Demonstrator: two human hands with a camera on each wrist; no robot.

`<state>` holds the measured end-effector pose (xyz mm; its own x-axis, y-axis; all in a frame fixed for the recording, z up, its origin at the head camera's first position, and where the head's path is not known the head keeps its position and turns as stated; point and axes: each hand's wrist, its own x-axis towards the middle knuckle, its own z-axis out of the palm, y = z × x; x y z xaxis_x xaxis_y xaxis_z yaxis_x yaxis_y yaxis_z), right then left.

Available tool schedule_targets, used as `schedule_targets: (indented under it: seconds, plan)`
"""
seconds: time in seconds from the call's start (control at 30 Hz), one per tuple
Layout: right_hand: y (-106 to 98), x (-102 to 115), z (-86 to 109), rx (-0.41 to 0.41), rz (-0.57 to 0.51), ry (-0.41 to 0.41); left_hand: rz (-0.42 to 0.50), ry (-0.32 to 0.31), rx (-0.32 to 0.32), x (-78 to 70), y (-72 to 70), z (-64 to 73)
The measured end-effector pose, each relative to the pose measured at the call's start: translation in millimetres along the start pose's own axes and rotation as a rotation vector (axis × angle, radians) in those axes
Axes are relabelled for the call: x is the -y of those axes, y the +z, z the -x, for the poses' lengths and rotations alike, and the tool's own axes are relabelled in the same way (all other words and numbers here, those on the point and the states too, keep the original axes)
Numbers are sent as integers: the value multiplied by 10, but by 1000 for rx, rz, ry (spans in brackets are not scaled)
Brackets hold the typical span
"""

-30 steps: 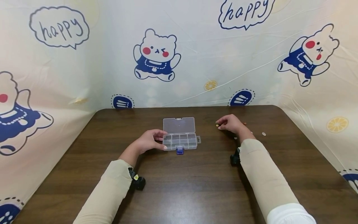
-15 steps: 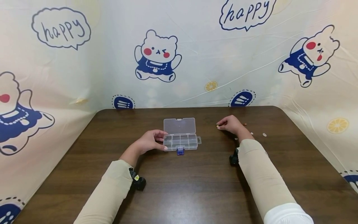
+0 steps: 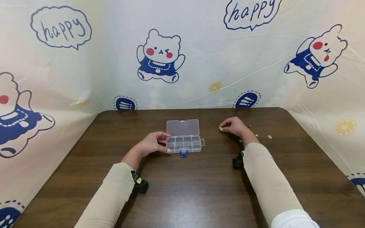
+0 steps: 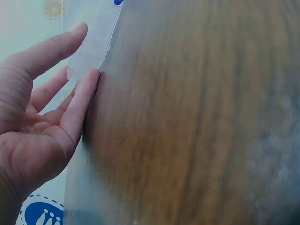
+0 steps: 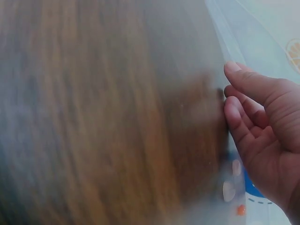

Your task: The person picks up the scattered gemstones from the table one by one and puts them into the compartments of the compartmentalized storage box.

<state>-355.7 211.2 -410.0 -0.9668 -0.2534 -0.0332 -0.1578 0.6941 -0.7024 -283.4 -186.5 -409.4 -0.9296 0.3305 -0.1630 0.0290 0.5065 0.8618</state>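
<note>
Right hand (image 3: 234, 126): the fingers (image 5: 238, 123) form a narrow pinch on a small yellow piece (image 3: 220, 128), right of the box (image 3: 183, 144) and about level with its turned-back lid (image 3: 182, 127); whether the piece touches the worktop (image 3: 176, 190) cannot be told. Left hand (image 3: 152, 143): it grips the left end of the box, the thumb at the near corner and the other fingers toward the hinge, with a moderate gap between. The box, clear and divided into two rows of compartments, lies on the worktop, a blue latch (image 3: 183, 153) on its near side and a clear hanging tab (image 3: 203, 142) at its right end. Farther right of the box lie four loose pieces: a pale piece (image 3: 240, 141), closest to it; an orange-brown piece (image 3: 250, 126); a small white piece (image 3: 256, 135); and, farthest out, a white oval piece (image 3: 269, 136). Beyond the box hangs a pale backdrop (image 3: 199, 63) printed with bears and the word "happy".
</note>
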Motion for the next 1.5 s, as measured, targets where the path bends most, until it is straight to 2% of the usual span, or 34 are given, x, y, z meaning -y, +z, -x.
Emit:
schedule_targets:
  seconds: [0.33, 0.67, 1.0, 1.3, 1.5]
  plan:
    - [38, 113, 46, 1, -30, -74, 30, -5, -2, 13, 33, 18]
    - [97, 181, 40, -1, -12, -83, 23, -12, -1, 27, 26, 29]
    - [155, 266, 75, -4, -37, -120, 30, 1, -4, 23, 17, 23]
    - [218, 467, 84, 15, -36, -206, 16, 13, -5, 14, 5, 21]
    - [241, 593, 72, 38, -16, -223, 4, 10, -3, -1, 0, 18]
